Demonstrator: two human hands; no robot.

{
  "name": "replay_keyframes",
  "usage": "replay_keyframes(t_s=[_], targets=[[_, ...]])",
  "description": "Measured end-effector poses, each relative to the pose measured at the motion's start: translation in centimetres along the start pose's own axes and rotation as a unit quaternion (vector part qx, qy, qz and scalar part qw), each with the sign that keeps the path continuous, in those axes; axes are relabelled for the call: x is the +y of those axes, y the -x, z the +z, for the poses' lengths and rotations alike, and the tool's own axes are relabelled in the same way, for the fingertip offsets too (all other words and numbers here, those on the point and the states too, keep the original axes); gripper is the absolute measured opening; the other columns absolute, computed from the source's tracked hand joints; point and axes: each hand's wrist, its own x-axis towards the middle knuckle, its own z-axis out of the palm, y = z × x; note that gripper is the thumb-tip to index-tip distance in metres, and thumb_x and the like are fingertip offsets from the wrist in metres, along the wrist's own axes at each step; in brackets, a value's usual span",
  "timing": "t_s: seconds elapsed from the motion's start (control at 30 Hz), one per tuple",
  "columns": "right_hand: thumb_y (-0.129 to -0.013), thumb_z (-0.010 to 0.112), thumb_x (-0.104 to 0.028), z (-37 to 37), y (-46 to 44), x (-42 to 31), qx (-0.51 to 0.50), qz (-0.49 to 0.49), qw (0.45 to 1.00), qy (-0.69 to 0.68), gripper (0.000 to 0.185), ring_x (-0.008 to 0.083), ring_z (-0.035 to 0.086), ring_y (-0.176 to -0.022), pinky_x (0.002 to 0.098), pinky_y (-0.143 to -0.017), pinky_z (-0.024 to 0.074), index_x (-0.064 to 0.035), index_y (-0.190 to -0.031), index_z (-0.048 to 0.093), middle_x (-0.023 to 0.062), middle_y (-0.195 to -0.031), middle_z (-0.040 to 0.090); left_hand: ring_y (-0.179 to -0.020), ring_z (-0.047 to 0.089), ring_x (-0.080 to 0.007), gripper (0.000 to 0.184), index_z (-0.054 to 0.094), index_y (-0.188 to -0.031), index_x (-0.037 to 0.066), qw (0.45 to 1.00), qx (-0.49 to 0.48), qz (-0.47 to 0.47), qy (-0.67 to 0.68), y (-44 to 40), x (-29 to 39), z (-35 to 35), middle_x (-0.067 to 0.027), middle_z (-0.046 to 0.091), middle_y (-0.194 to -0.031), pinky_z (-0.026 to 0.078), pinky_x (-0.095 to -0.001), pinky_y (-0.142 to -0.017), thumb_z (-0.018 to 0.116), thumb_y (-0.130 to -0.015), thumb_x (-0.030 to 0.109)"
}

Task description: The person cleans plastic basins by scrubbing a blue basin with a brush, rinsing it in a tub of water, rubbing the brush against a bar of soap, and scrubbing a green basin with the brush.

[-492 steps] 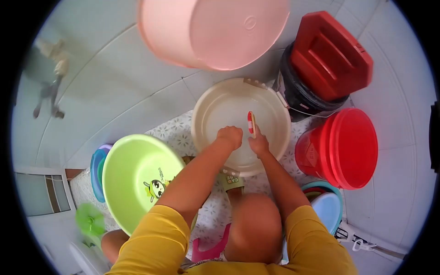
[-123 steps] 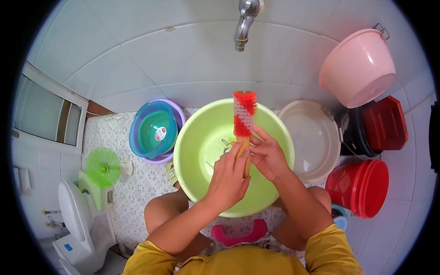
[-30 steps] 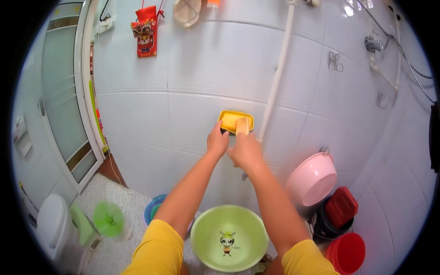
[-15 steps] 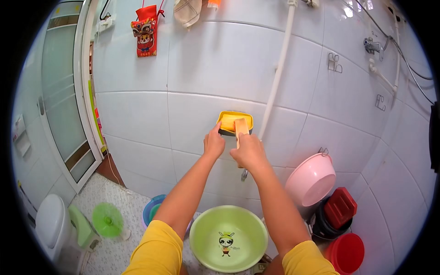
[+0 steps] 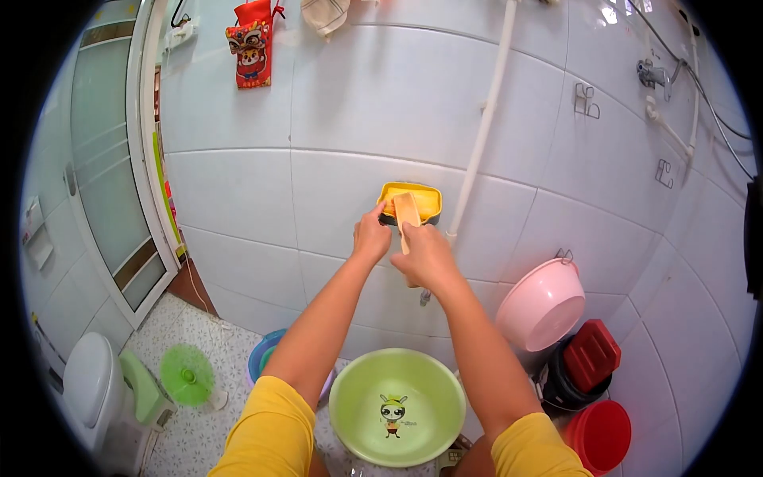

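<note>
On the tiled wall, a yellow tray with a dark base (image 5: 427,203) holds something pale yellow. My right hand (image 5: 427,256) is wrapped round a wooden-handled brush (image 5: 407,213), whose back faces up over the left part of the tray. A little of its red bristle side shows at the brush's left edge. My left hand (image 5: 371,237) is at the tray's front left corner, its index finger reaching to the rim and the other fingers curled. Whether it grips the tray is hidden. Below both arms stands a green basin (image 5: 362,413) with a cartoon rabbit.
A pink basin (image 5: 544,306) hangs at the right above a black bucket with a red lid (image 5: 590,355) and a red bucket (image 5: 600,436). Blue and purple basins (image 5: 258,358) stand at the left. A white pipe (image 5: 482,135) runs down the wall beside the tray.
The brush in my right hand has moved left across the tray and turned slightly. My left index finger stays at the tray's left corner. Earlier, both hands held the brush over the green basin.
</note>
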Motion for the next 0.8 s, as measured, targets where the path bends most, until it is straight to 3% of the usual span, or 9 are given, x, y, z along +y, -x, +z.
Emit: replay_keyframes(t_s=[0.23, 0.3, 0.33, 0.4, 0.43, 0.6, 0.67, 0.73, 0.8], targets=[[-0.070, 0.060, -0.014, -0.8, 5.0, 5.1, -0.018, -0.039, 0.901, -0.433, 0.060, 0.0236, 0.057, -0.064, 0.0338, -0.056, 0.0479, 0.0023, -0.126, 0.047, 0.0236, -0.102, 0.059, -0.090, 0.061, -0.0331, 0.057, 0.045, -0.131, 0.013, 0.999, -0.022, 0.014, 0.040, 0.3, -1.2, 0.0, -0.0190, 0.062, -0.103, 0.047, -0.0405, -0.081, 0.047, -0.076, 0.000], [-0.075, 0.052, -0.011, -1.9, 8.7, 7.0, -0.158, 0.024, 0.686, -0.709, 0.066, 0.0189, 0.054, -0.058, 0.0295, -0.048, 0.0481, 0.0003, -0.137, 0.031, 0.0272, -0.113, 0.053, -0.090, 0.062, -0.0305, 0.058, 0.044, -0.132, 0.013, 0.996, 0.006, 0.044, 0.074, 1.7, -2.6, -0.1, -0.0184, 0.061, -0.107, 0.048, -0.0395, -0.079, 0.048, -0.076, -0.001], [-0.075, 0.052, -0.011, -1.2, 10.3, 8.0, -0.155, 0.030, 0.683, -0.713, 0.066, 0.0189, 0.054, -0.058, 0.0295, -0.048, 0.0481, 0.0003, -0.137, 0.031, 0.0272, -0.113, 0.053, -0.091, 0.062, -0.0262, 0.057, 0.043, -0.132, 0.011, 0.988, -0.040, -0.027, 0.144, 3.6, -1.6, -1.4, -0.0171, 0.055, -0.117, 0.048, -0.0339, -0.077, 0.047, -0.077, -0.004], [-0.076, 0.051, -0.013, 1.1, 13.3, 10.5, -0.204, 0.027, 0.389, -0.898, 0.074, 0.0183, 0.051, -0.055, 0.0260, -0.042, 0.0441, -0.0014, -0.141, 0.018, 0.0305, -0.120, 0.047, -0.093, 0.061, -0.0220, 0.056, 0.042, -0.132, 0.009, 0.967, -0.093, -0.112, 0.210, 7.7, -0.9, -2.6, -0.0157, 0.048, -0.127, 0.049, -0.0283, -0.075, 0.047, -0.078, -0.007], [-0.077, 0.051, -0.016, 2.2, 14.9, 11.2, -0.201, 0.040, 0.348, -0.915, 0.074, 0.0187, 0.051, -0.055, 0.0255, -0.041, 0.0438, -0.0015, -0.141, 0.016, 0.0311, -0.124, 0.042, -0.091, 0.061, -0.0212, 0.051, 0.045, -0.128, 0.008, 0.959, -0.115, -0.121, 0.227, 10.0, -1.2, -2.9, -0.0153, 0.053, -0.120, 0.049, -0.0285, -0.075, 0.048, -0.079, -0.007], [-0.079, 0.051, -0.017, 6.1, 21.2, 13.8, -0.203, 0.141, 0.361, -0.899, 0.071, 0.0162, 0.049, -0.053, 0.0231, -0.040, 0.0402, -0.0012, -0.140, 0.020, 0.0288, -0.119, 0.046, -0.082, 0.063, -0.0183, 0.031, 0.059, -0.108, 0.007, 0.928, -0.233, -0.241, 0.161, 21.1, -8.0, -2.7, -0.0106, 0.065, -0.086, 0.049, -0.0303, -0.068, 0.059, -0.078, 0.002], [-0.080, 0.051, -0.018, 7.8, 22.8, 14.3, -0.223, 0.195, 0.389, -0.872, 0.068, 0.0151, 0.048, -0.051, 0.0225, -0.040, 0.0386, -0.0008, -0.139, 0.023, 0.0273, -0.115, 0.050, -0.077, 0.063, -0.0170, 0.010, 0.065, -0.087, 0.005, 0.956, -0.266, -0.113, 0.047, 25.1, -11.0, -2.5, -0.0080, 0.065, -0.077, 0.049, -0.0301, -0.067, 0.062, -0.077, 0.005], [-0.080, 0.057, -0.019, 9.9, 24.2, 14.5, -0.274, 0.311, 0.577, -0.704, 0.063, 0.0129, 0.045, -0.046, 0.0225, -0.039, 0.0350, 0.0002, -0.135, 0.033, 0.0220, -0.105, 0.056, -0.076, 0.064, -0.0191, 0.006, 0.064, -0.077, 0.004, 0.942, -0.294, -0.163, -0.002, 27.9, -12.5, -2.6, -0.0090, 0.066, -0.080, 0.049, -0.0309, -0.069, 0.064, -0.076, 0.009], [-0.078, 0.061, -0.018, 12.1, 25.7, 13.6, -0.313, 0.374, 0.628, -0.606, 0.055, 0.0138, 0.051, -0.060, 0.0242, -0.046, 0.0402, 0.0010, -0.127, 0.043, 0.0158, -0.097, 0.059, -0.079, 0.064, -0.0239, 0.006, 0.065, -0.078, 0.005, 0.889, -0.390, -0.205, -0.121, 29.5, -12.2, -2.8, -0.0101, 0.066, -0.083, 0.050, -0.0334, -0.070, 0.063, -0.075, 0.010]])
